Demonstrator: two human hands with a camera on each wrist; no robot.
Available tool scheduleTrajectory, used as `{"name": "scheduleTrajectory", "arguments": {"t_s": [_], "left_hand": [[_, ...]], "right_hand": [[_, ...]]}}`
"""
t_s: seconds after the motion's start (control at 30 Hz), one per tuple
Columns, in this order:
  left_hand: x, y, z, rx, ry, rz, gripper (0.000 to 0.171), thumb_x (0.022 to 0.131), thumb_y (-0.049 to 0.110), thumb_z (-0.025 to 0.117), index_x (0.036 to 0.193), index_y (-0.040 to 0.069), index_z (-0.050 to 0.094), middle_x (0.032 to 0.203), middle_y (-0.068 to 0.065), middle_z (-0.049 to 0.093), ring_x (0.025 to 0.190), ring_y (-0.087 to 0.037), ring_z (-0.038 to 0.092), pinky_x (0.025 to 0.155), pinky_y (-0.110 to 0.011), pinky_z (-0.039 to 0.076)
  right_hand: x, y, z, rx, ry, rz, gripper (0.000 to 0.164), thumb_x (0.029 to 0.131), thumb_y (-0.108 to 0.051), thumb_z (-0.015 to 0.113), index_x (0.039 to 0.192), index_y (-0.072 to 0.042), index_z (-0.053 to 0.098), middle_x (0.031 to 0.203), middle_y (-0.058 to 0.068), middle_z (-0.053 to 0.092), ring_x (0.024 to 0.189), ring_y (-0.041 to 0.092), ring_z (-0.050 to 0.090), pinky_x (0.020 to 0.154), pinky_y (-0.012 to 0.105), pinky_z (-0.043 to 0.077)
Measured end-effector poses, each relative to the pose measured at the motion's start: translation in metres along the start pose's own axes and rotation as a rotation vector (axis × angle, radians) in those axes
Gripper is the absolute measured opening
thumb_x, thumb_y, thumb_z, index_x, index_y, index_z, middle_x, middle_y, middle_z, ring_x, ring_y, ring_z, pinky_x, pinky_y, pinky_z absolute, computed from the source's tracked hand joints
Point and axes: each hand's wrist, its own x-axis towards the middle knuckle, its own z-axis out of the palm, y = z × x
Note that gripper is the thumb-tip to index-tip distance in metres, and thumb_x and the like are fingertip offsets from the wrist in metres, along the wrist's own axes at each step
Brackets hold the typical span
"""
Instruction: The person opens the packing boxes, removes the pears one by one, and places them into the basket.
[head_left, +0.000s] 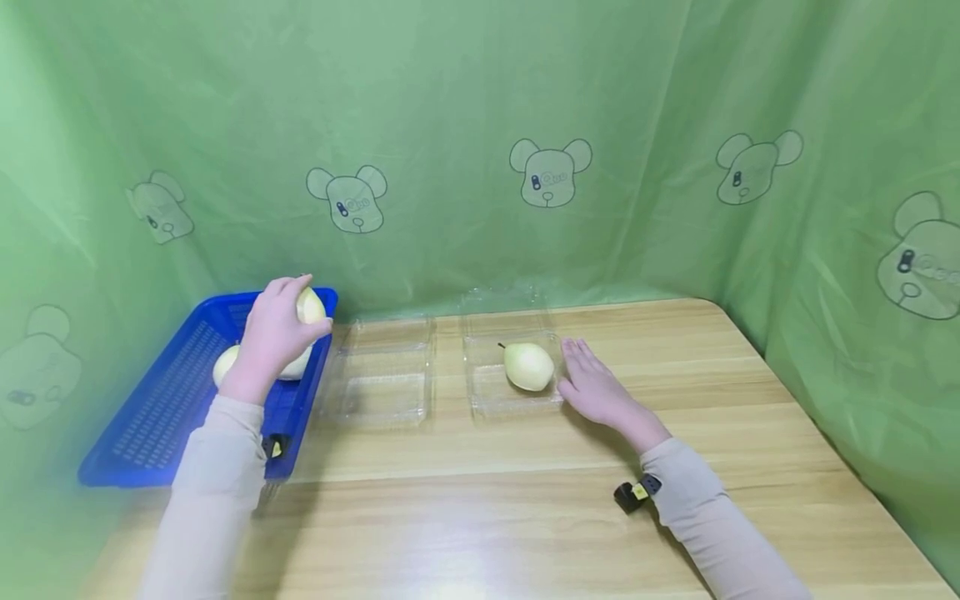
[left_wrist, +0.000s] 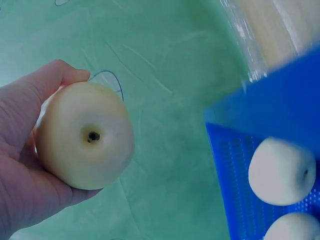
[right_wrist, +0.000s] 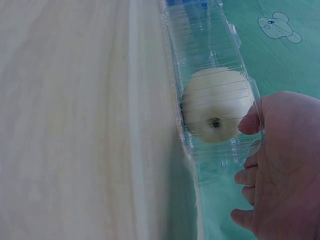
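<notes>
My left hand (head_left: 276,329) holds a pale yellow pear (head_left: 311,307) over the far right corner of the blue basket (head_left: 323,392). In the left wrist view, fingers and thumb wrap the pear (left_wrist: 85,135), its dark blossom end facing the camera. On the table, another pear (head_left: 528,367) lies in an opened clear plastic box (head_left: 486,406), its stem pointing left. Beside that box's right wall is my right hand (head_left: 600,390), fingers extended. The right wrist view shows the thumb at the rim and the other fingers outside the box.
A second opened clear plastic box (head_left: 384,398) stands between the basket and the box with the pear. More pears (left_wrist: 282,172) lie in the basket. A green curtain (head_left: 450,108) with bear-head prints rises behind the wooden table (head_left: 465,508) and along its sides.
</notes>
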Motion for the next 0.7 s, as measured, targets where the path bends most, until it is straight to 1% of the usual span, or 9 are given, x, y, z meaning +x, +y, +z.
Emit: {"name": "scheduleTrajectory", "arguments": {"t_s": [0.2, 0.4, 0.53, 0.7], "left_hand": [[0.004, -0.010, -0.008, 0.004, 0.007, -0.013, 0.075, 0.082, 0.026, 0.070, 0.146, 0.001, 0.040, 0.146, -0.030, 0.040, 0.131, -0.053, 0.038, 0.105, -0.067, 0.035], [0.007, -0.020, -0.016, -0.003, 0.042, -0.016, 0.074, 0.082, 0.026, 0.069, 0.145, 0.000, 0.040, 0.144, -0.031, 0.041, 0.129, -0.054, 0.039, 0.105, -0.067, 0.034], [0.008, -0.030, -0.018, -0.009, 0.053, -0.036, 0.074, 0.082, 0.026, 0.068, 0.146, 0.000, 0.040, 0.144, -0.031, 0.040, 0.130, -0.053, 0.038, 0.105, -0.068, 0.033], [0.009, -0.044, -0.015, -0.017, 0.055, -0.059, 0.074, 0.083, 0.027, 0.067, 0.145, -0.001, 0.040, 0.143, -0.032, 0.041, 0.130, -0.052, 0.038, 0.105, -0.067, 0.034]], "right_hand": [[0.001, 0.001, -0.001, -0.010, 0.003, -0.002, 0.067, 0.102, -0.027, 0.036, 0.152, 0.008, 0.009, 0.161, 0.025, 0.008, 0.150, 0.043, 0.005, 0.124, 0.053, 0.011], [0.001, 0.001, -0.002, -0.007, 0.002, 0.004, 0.067, 0.102, -0.028, 0.036, 0.152, 0.007, 0.008, 0.162, 0.024, 0.007, 0.150, 0.043, 0.005, 0.124, 0.053, 0.011], [0.001, 0.000, -0.002, 0.002, -0.003, 0.005, 0.067, 0.102, -0.028, 0.036, 0.152, 0.007, 0.008, 0.162, 0.024, 0.007, 0.150, 0.042, 0.005, 0.124, 0.053, 0.011], [0.001, -0.003, -0.002, 0.010, -0.010, 0.007, 0.068, 0.101, -0.028, 0.037, 0.152, 0.007, 0.009, 0.162, 0.024, 0.008, 0.150, 0.042, 0.004, 0.124, 0.053, 0.011]]}}
